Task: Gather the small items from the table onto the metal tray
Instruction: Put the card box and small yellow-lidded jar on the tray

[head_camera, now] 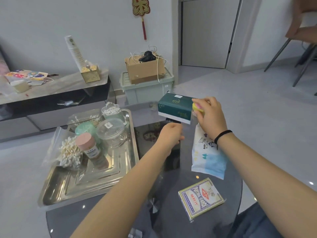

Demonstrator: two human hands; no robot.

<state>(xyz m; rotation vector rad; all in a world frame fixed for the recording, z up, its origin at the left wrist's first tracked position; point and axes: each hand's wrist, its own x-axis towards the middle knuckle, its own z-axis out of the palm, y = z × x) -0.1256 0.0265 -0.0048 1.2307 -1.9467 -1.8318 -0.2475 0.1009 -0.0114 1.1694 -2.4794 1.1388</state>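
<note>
Yellow-pink item [197, 107] within right hand [208, 115] fingers [199, 101]

Pale walls [42, 23] and glossy grey floor [248, 103]; a red-tasselled ornament [141, 12] hangs beside a closed door [207, 31]; low dark cabinet [54, 98] left; chair legs [288, 54] right.

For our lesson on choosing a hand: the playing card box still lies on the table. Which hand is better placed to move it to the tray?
Probably the left hand: the right hand already holds a yellow-pink item, and the left is nearer the metal tray. The playing card box lies nearer the right forearm, though.
</note>
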